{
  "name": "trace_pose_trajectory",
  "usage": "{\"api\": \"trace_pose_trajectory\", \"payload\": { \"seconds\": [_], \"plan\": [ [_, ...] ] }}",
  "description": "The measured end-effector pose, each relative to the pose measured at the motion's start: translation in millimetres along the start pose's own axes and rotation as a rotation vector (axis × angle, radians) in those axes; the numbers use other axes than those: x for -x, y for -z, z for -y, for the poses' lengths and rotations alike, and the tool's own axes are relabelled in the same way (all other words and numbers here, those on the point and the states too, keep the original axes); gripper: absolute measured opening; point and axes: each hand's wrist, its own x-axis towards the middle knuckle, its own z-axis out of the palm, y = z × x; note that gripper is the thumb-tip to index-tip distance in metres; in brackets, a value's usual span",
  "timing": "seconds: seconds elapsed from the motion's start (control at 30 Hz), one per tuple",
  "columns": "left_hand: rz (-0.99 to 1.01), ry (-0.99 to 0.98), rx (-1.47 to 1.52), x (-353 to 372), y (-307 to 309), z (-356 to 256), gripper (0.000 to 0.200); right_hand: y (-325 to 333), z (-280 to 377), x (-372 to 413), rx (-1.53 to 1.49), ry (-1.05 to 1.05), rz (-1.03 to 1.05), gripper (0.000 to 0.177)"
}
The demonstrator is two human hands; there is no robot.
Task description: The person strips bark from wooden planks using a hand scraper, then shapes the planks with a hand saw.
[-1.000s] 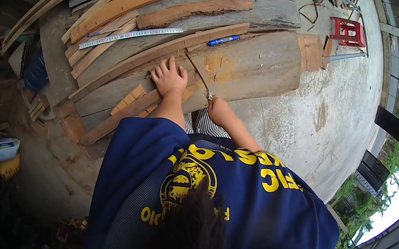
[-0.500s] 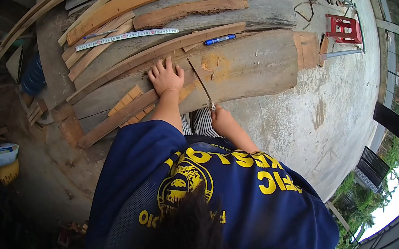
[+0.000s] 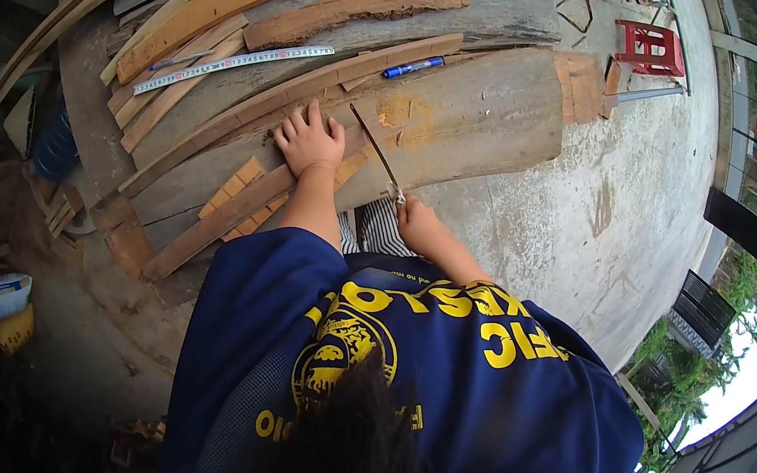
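Observation:
My left hand (image 3: 310,141) lies palm down with its fingers spread, pressing on a long brown wooden strip (image 3: 225,218) that slants across a weathered plank (image 3: 496,118). In my right hand (image 3: 420,224), the fingers are wrapped around the handle of a handsaw. The narrow saw blade (image 3: 375,145) points away from me and crosses the strip's end just right of my left hand; how deep it sits in the wood cannot be made out. Lighter wooden pieces (image 3: 242,181) lie partly under the strip. A blue marker (image 3: 413,68) rests beyond the blade.
Behind the plank lie a long marked strip (image 3: 313,90), a white measuring tape (image 3: 234,62), a pen (image 3: 177,61) and several boards (image 3: 274,2). A red plastic stool (image 3: 650,49) stands at right on the concrete floor (image 3: 548,234). A bag (image 3: 1,297) sits at far left.
The view has shifted slightly, so everything appears a little up and left. Both hands keep their places, with the saw still across the strip.

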Motion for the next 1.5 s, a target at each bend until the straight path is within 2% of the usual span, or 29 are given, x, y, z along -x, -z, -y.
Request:
{"api": "trace_pose_trajectory", "payload": {
  "seconds": [0.27,0.47,0.67,0.87,1.07,1.3,1.5],
  "plan": [
    [0.002,-0.015,-0.017,0.6,0.0,0.8,0.046,-12.8,3.5,-44.4,0.009,0.090,-0.086,0.023],
    [-0.025,-0.026,-0.028,2.1,-3.2,0.3,0.045,-11.3,-16.6,16.3,0.026,0.031,-0.056,0.022],
    [-0.020,-0.025,-0.022,0.2,-1.6,1.9,0.046,-15.1,3.0,-35.5,-0.066,0.072,-0.094,0.024],
    [-0.044,-0.043,-0.028,0.7,-5.2,1.5,0.046,0.7,-17.7,20.5,-0.014,-0.061,-0.023,0.021],
    [-0.047,-0.026,-0.042,-0.1,-3.2,1.5,0.046,-14.8,-5.9,-46.2,-0.062,0.075,-0.072,0.024],
    [0.001,-0.020,-0.031,1.3,-1.1,-0.1,0.046,-5.2,-23.4,12.5,-0.034,0.005,-0.029,0.025],
    [0.007,-0.008,-0.026,0.3,1.4,-0.6,0.046,-14.6,5.1,-47.8,-0.009,0.071,-0.062,0.024]
  ]
}}
